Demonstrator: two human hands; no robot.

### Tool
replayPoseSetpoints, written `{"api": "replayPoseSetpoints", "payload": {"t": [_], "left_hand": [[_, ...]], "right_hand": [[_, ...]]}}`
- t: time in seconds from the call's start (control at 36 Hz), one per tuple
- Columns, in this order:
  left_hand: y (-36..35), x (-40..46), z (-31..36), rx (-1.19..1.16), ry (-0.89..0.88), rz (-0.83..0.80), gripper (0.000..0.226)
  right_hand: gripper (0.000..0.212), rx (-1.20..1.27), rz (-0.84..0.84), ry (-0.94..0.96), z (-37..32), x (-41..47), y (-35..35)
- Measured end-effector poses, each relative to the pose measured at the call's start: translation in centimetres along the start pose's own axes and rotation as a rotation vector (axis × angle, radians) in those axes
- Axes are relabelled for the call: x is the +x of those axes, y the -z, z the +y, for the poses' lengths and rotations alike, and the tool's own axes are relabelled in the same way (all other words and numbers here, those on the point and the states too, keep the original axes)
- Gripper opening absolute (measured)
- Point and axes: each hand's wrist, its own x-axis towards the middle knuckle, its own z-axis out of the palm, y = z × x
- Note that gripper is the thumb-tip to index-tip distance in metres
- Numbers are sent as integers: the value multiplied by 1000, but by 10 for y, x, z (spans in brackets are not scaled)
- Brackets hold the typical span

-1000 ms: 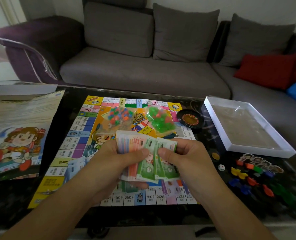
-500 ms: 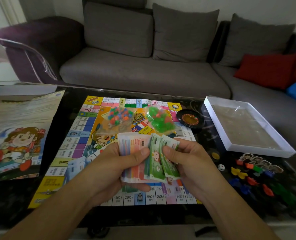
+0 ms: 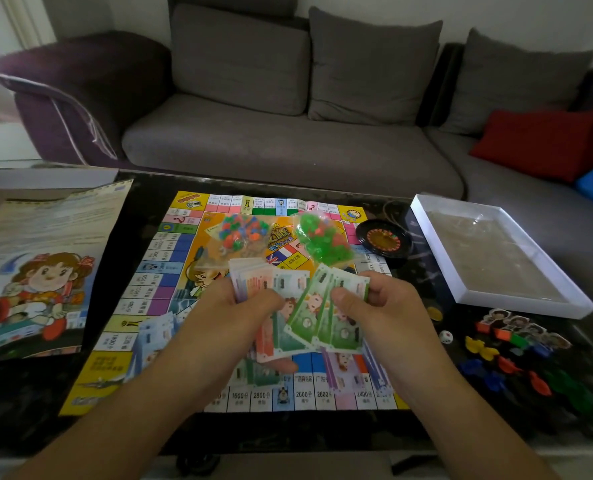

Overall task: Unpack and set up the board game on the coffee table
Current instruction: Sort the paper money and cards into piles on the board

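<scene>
Both hands are raised above the near half of the game board (image 3: 170,271), which lies flat on the dark surface (image 3: 28,403). The left hand (image 3: 225,320) grips a thick stack of play money (image 3: 257,282), thumb across the top note. The right hand (image 3: 385,313) pinches a few green notes (image 3: 319,320) between thumb and fingers. Compared with the frame one second ago, the green notes have been drawn rightward off the stack and now fan out at an angle; both hands sit slightly higher over the board.

More loose notes (image 3: 343,375) lie on the board's near edge below the hands. To the right of the board, a white die (image 3: 446,336) and a group of coloured pawns and character stand-ups (image 3: 516,341) rest on the surface, unchanged in position.

Beyond the hands, two clear bags of plastic pieces lie on the board's centre: a multicoloured bag (image 3: 241,233) and a mostly green bag (image 3: 324,240). A small roulette wheel (image 3: 384,241) sits at the board's far right corner. The white box tray (image 3: 468,299) is right of it; the printed box lid (image 3: 45,258) lies at the left. A grey sofa (image 3: 288,147) stands behind.
</scene>
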Motion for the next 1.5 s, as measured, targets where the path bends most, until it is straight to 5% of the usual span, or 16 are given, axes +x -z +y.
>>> {"api": "replayPoseSetpoints", "payload": {"t": [0.22,0.5,0.75,1.5], "left_hand": [[2,-1,-2,26,5,-158,18],[1,-5,1,-102,81,-252,19],[0,-7,3,-139,115,-273,35],[-3,-7,1,-118,113,-259,23]], "right_hand": [[10,-59,-3,84,2,-5,-10],[20,316,-131,-65,12,4,-6],[33,537,-256,-178,11,4,-3],[37,596,-340,-227,10,3,-8]]}}
